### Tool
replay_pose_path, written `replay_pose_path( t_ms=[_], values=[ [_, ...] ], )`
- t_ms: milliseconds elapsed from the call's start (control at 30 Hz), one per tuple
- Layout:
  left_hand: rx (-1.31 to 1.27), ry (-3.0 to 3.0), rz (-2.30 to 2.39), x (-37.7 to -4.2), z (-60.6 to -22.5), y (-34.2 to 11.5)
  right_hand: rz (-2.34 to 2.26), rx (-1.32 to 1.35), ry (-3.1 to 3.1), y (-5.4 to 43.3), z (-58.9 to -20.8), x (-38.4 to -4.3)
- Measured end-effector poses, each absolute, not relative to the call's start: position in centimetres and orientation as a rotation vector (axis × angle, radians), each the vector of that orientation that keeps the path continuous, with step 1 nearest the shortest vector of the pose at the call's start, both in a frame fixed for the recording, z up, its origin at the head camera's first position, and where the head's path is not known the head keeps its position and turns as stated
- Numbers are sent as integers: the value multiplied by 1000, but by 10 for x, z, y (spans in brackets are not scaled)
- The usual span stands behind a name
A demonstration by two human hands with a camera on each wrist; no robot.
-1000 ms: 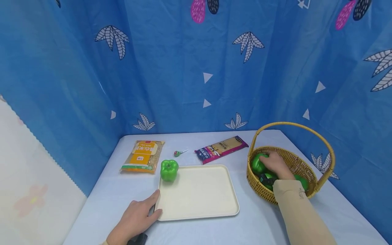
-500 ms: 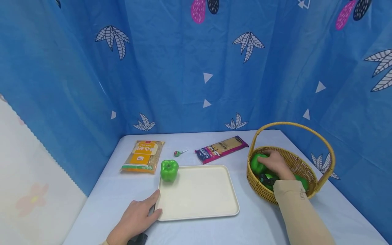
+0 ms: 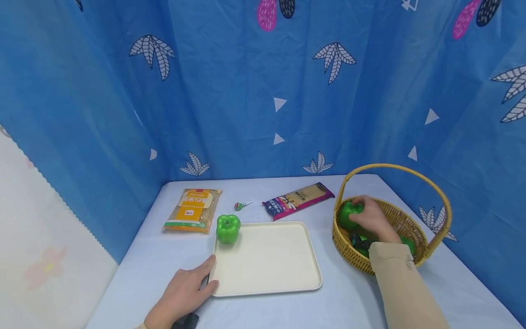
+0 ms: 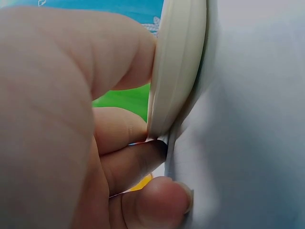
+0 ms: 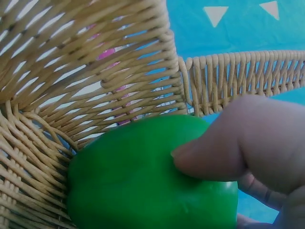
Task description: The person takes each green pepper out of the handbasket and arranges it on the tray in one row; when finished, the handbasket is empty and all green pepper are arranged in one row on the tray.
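In the basket on the right, my right hand [image 3: 375, 218] grips a green bell pepper [image 3: 348, 214] near the basket's left wall. The right wrist view shows the thumb pressed on the side of the glossy bell pepper [image 5: 143, 171]; most of the other fingers are hidden behind it. My left hand [image 3: 185, 289] holds the left edge of a cream tray [image 3: 267, 260], thumb and forefinger on its rim. Close up, the left wrist view has fingertips against the tray rim [image 4: 178, 62]. Another green bell pepper [image 3: 228, 228] sits on the tray's far left corner.
The wicker basket [image 3: 343, 249] has a tall arched handle, and more green items [image 3: 407, 244] lie inside, partly hidden by the arm. Behind the tray are a yellow grain bag [image 3: 193, 210], a lollipop [image 3: 240, 206] and a purple-edged packet [image 3: 297, 201]. A blue curtain [image 3: 263, 91] hangs behind.
My right hand has shifted slightly and its hold on the bell pepper in the basket has changed a little. The left hand and tray have stayed put.
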State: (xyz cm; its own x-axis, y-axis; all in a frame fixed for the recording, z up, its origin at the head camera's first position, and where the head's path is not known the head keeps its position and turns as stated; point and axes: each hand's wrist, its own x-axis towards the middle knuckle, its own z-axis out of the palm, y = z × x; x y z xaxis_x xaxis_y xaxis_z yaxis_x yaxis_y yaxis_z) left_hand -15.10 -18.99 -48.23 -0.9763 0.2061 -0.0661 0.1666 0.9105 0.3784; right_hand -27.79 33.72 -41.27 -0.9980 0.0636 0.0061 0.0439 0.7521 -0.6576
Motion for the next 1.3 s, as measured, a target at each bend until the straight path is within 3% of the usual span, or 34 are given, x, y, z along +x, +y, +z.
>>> replay_pose_path(
  t_ms=[933,1300],
  values=[
    [314,2945,604,-152,-487,-189,1026,-129,-2962,344,-405,-271],
    [276,2949,580,-152,-484,-191,1040,-4,-2917,342,-366,-256]
  ],
)
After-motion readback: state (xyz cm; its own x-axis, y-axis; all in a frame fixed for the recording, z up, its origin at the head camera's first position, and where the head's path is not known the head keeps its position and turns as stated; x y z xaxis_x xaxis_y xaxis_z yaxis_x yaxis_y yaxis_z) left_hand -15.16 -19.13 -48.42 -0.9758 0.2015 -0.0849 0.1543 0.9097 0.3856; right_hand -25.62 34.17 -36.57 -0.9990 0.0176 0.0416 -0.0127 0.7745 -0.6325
